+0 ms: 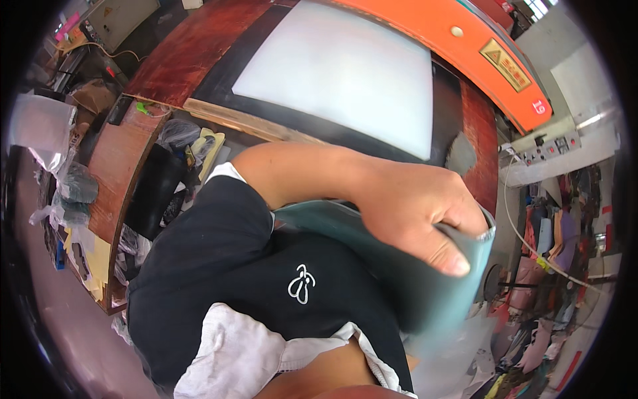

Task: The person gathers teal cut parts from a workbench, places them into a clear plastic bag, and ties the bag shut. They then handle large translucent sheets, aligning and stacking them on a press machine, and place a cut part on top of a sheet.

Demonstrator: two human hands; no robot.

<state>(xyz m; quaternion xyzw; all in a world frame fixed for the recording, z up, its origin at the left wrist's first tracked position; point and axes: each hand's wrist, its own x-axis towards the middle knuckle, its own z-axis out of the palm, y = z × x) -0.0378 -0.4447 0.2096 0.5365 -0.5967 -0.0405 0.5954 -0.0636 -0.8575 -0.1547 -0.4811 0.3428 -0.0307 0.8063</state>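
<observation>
My left arm reaches across my chest to the right. At its end my left hand (425, 219) is closed on the upper edge of a flexible teal-grey sheet (425, 292), thumb on the near side and fingers curled over the edge. The sheet curves down along the front of my black shirt, its lower part blurred; what it is made of I cannot tell. Beyond the hand, a white cutting board (345, 73) lies on the dark bed of a machine with an orange beam (458, 40) over its far side. My right hand does not show.
A wooden side table (126, 153) stands at the left, with plastic bags and scraps around it. A control box (551, 150) with buttons sits at the right, a pale cable hanging from it. Many coloured material pieces (551, 233) hang and lie at the far right.
</observation>
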